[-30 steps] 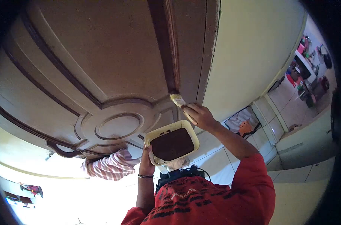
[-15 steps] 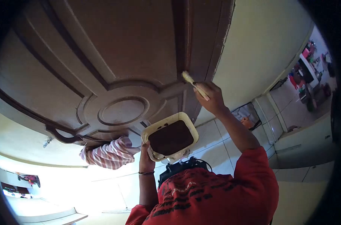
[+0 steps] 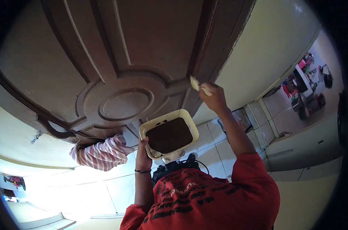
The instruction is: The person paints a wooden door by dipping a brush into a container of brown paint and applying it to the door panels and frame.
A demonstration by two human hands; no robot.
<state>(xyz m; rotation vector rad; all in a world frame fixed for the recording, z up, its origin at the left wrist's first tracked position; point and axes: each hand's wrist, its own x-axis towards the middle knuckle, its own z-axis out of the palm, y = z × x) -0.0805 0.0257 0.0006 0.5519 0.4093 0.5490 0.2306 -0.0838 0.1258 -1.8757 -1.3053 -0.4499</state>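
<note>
My right hand point(image 3: 214, 97) is closed around the handle of a paintbrush point(image 3: 195, 82). The pale bristles meet the moulding along the right side of a brown panelled door point(image 3: 155, 34). Lower down, my left hand point(image 3: 143, 152) grips the left rim of a cream plastic tub point(image 3: 194, 133), its thumb over the edge. Dark brown paint point(image 3: 170, 135) lies in the tub, with smears on the inner wall. The tub is in front of my body, below the door's round carved ornament point(image 3: 126, 104).
A striped cloth point(image 3: 101, 153) hangs at the door handle point(image 3: 59, 128). Pale wall point(image 3: 273, 42) borders the door on the right, above a white tiled floor point(image 3: 208, 153). A dark-edged mat or bag point(image 3: 241, 122) lies on the floor. Household items point(image 3: 308, 99) stand beyond a doorway at far right.
The view has shifted, so the door appears tilted and farther right. The brush stays by the same moulding, its handle angled differently. The tub sits slightly left and higher in view.
</note>
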